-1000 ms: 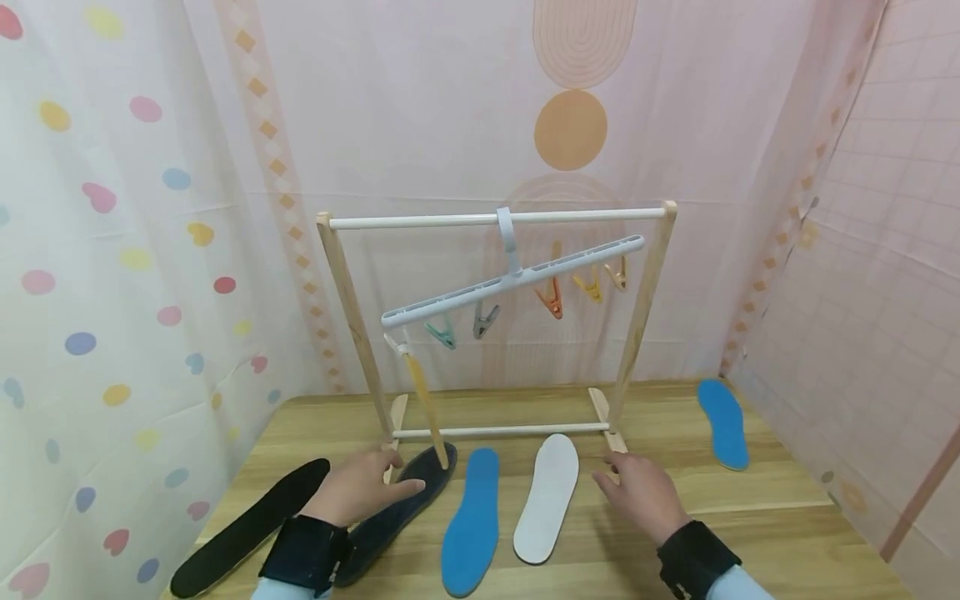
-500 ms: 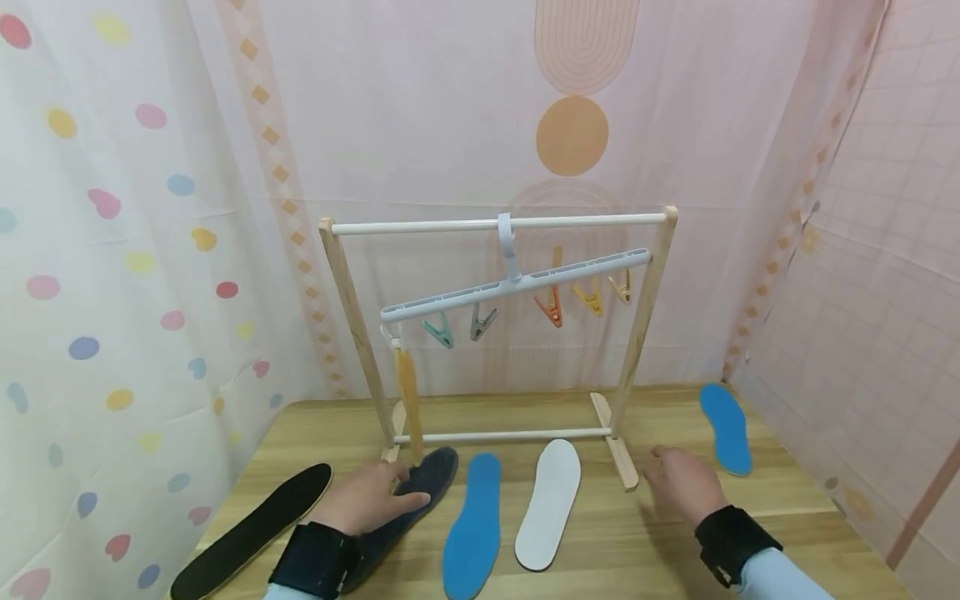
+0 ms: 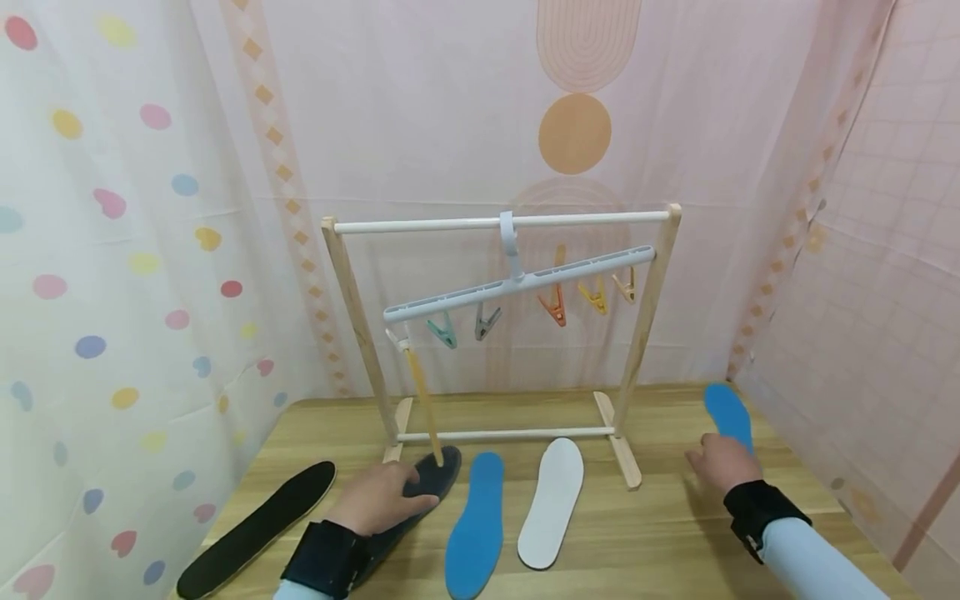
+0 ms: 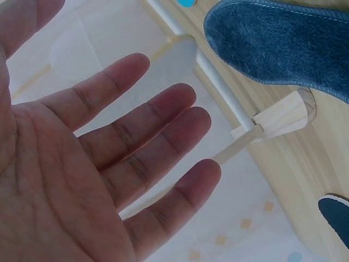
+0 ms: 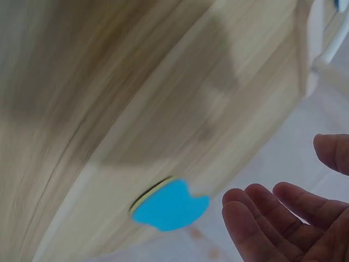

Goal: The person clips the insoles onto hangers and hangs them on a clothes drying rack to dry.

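While the left hand point(image 3: 378, 497) is hovering, released with fingers apart, above the dark fuzzy insole point(image 4: 283, 46) on the table point(image 3: 626, 537), the right hand point(image 3: 726, 462) is hanging near the far blue insole point(image 3: 727, 407), its empty fingers bending loosely. Between them, a nearer blue insole point(image 3: 475, 525) and a white insole point(image 3: 551, 504) are lying before a drying rack point(image 3: 360, 325).

Blue insole point(image 3: 728, 409) at far right; dark fuzzy insole point(image 3: 438, 481) aslant, left of center.

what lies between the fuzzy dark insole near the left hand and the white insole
A blue insole lies between the fuzzy dark insole and the white insole, touching neither, in the head view.
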The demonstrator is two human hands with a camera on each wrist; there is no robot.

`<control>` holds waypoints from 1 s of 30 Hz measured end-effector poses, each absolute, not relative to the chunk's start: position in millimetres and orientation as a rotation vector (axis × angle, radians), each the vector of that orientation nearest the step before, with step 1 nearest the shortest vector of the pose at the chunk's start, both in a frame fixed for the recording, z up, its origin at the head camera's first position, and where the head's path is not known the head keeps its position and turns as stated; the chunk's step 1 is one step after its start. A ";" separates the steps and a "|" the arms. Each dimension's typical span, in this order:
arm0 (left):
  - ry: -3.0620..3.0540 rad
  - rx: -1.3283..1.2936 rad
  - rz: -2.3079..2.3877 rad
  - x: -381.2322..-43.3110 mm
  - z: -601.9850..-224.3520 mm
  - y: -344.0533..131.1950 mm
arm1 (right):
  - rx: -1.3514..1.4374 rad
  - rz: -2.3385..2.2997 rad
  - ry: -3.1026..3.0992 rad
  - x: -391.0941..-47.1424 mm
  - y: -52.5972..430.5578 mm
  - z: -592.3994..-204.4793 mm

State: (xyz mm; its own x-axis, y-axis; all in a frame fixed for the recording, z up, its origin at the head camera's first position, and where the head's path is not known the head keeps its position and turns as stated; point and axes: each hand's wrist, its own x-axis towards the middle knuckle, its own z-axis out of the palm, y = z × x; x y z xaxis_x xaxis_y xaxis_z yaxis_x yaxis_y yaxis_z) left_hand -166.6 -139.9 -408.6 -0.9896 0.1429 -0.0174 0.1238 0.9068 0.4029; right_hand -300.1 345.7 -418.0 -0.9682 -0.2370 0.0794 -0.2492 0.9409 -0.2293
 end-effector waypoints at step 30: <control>2.987 0.376 0.627 -170.1 -412.3 -143.5 | -0.019 0.385 -3.187 -315.0 419.2 -424.9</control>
State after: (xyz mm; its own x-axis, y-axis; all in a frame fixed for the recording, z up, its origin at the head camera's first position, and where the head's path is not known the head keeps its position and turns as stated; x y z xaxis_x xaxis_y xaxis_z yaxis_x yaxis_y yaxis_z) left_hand -170.1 -143.5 -412.3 -0.9678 0.2512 -0.0149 0.2240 0.8870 0.4039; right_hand -315.0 419.2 -424.9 -0.9976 0.0033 -0.0697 0.0198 0.9712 -0.2375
